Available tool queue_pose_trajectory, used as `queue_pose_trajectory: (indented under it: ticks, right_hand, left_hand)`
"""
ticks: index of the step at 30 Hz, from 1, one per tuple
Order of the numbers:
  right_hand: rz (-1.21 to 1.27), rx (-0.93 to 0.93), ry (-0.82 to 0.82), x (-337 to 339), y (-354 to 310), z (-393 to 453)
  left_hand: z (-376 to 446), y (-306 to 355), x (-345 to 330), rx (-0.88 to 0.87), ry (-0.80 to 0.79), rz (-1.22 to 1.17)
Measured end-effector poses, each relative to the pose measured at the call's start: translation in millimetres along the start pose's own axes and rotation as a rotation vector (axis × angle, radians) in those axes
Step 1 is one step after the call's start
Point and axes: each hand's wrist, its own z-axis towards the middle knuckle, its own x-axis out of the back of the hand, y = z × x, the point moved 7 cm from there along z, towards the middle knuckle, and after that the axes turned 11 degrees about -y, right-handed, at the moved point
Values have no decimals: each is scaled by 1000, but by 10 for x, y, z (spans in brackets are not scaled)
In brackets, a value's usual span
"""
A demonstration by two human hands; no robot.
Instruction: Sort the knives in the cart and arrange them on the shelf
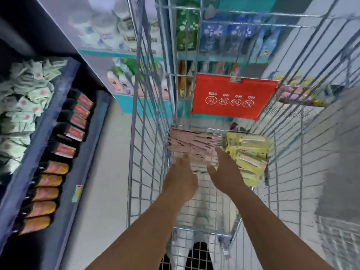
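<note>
A wire shopping cart (pixel 148 152) fills the middle of the view. At its far end lie a heap of pink packaged knives (pixel 192 145) on the left and a heap of yellow packaged knives (pixel 249 154) on the right. My left hand (pixel 182 178) reaches down inside the cart with straight fingers, its tips at the near edge of the pink packs. My right hand (pixel 224 172) is open too, stretched between the pink and yellow heaps. Neither hand holds anything. The picture is blurred by motion.
A dark blue shelf unit (pixel 58 106) stands on the left with rows of black-and-red packs (pixel 78 121), orange packs (pixel 48 191) and pale green packets (pixel 23 106). A red warning flap (pixel 231 96) hangs in the cart. More stocked shelves stand beyond.
</note>
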Motion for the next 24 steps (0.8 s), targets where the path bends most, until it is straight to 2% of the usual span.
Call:
queue_pose_trajectory:
  ticks: [5,12,17,19,22,24]
  right_hand:
    - [-141,-5,-98,-119,166,790]
    - [-257,23,-104,-257,275,1699]
    - [-388,-22,-79,-310,357,1925]
    - [-402,47,-53,-305,277,1852]
    - [-370,316,-33,-427,83,1561]
    - [-249,316,-61,-554,130,1415]
  left_hand:
    - [535,-98,-266,91,-40,-67]
    - [1106,-308,-506,161,-29,-261]
    - [1297,-420,-654,207,7,-461]
    - [1317,-421,-685,221,27,-557]
    - [1305,-407,-689,241,111,-640]
    - [1273,-412,-702,266,163,-699]
